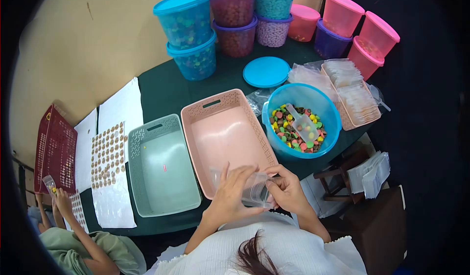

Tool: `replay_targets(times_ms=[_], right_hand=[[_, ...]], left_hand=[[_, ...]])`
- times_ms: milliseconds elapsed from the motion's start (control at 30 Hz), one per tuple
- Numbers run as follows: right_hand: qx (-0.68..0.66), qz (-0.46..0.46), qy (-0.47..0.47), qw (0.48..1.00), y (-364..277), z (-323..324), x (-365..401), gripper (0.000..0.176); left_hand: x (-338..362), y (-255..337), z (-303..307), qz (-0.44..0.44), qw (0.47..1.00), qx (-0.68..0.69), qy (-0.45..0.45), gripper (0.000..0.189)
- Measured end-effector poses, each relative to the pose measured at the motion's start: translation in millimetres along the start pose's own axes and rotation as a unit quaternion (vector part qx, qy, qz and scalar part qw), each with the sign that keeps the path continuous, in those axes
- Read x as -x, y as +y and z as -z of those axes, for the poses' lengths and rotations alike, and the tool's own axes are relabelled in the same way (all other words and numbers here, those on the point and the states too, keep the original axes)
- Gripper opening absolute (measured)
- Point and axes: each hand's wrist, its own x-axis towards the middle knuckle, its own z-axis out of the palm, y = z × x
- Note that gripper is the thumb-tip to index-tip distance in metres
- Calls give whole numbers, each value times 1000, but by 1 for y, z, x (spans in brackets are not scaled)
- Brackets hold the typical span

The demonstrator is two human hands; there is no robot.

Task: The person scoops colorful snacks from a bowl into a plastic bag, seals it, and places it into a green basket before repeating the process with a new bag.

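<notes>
A stack of clear plastic cups (255, 191) lies sideways between my two hands, low over the front of the pink basket (227, 133). My left hand (231, 192) wraps round the stack from the left. At the rim end, my right hand (289, 189) is closed with its thumb and fingers on the cups. To the right of the basket stands a blue tub (333, 111) of small colourful candies (284, 133). A clear scoop (301, 123) rests on the candies.
A green basket (166, 196) stands left of the pink one. Lidded tubs (188, 30) are stacked behind, near a loose blue lid (267, 72). Packed plastic sleeves (355, 91) fill a box at right. A co-worker's hand (62, 201) holds a small bag (49, 183) beside a maroon basket (58, 148).
</notes>
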Motion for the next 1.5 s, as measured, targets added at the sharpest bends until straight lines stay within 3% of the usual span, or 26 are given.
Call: replay_targets(times_ms=[100, 200, 267, 300, 333, 400, 433, 500, 633, 700, 733, 800, 933, 1000, 1133, 1200, 1233, 1300, 1400, 1500], right_hand=[[-35, -71, -21, 997, -9, 17, -3, 21], [132, 28, -158, 978, -24, 53, -19, 21], [217, 77, -123, 965, -48, 80, -40, 17], [276, 180, -95, 940, -54, 95, -60, 16], [345, 161, -99, 919, -54, 116, -82, 15], [530, 158, -144, 820, -53, 145, -129, 15], [529, 165, -154, 818, -44, 157, -148, 15], [650, 113, -268, 702, -24, 173, -179, 19], [677, 128, -357, 630, -14, 172, -200, 22], [705, 221, -384, 554, -13, 169, -201, 26], [700, 227, -393, 551, -13, 169, -200, 26], [692, 336, -405, 494, -21, 170, -200, 17], [678, 401, -380, 485, -49, 174, -194, 20], [821, 253, -259, 441, -62, 166, -191, 20], [793, 297, -248, 471, -40, 156, -201, 24], [727, 459, -175, 480, -16, 155, -205, 25], [726, 461, -178, 479, -8, 155, -209, 25], [682, 549, -146, 460, 2, 156, -214, 25], [639, 538, -220, 504, -4, 163, -224, 28], [641, 479, -286, 528, -12, 159, -219, 34]], left_hand=[[0, -4, -10, 8, 998, 64, 26, 85], [-2, -8, -10, 7, 992, 110, 66, 84], [-2, -8, -7, 21, 990, 105, 88, 87], [-2, -7, -6, 34, 990, 93, 103, 89], [-3, -5, -8, 42, 989, 92, 110, 89], [-7, 1, -13, 72, 978, 105, 166, 97], [-10, 6, -18, 79, 976, 100, 175, 97], [-16, 15, -29, 106, 956, 124, 242, 97], [-25, 30, -58, 138, 939, 147, 280, 98], [-28, 38, -70, 148, 932, 170, 284, 98], [-28, 43, -76, 157, 929, 165, 290, 98], [-32, 49, -85, 150, 930, 155, 298, 100], [-39, 66, -109, 160, 891, 236, 353, 98], [-47, 74, -119, 165, 878, 286, 347, 95], [-62, 82, -125, 152, 914, 251, 281, 93], [-66, 84, -128, 188, 922, 209, 266, 92], [-68, 85, -130, 206, 925, 189, 259, 91], [-70, 86, -132, 218, 921, 172, 272, 91], [-78, 92, -134, 286, 900, 160, 288, 96], [-82, 93, -137, 274, 895, 178, 303, 96]])
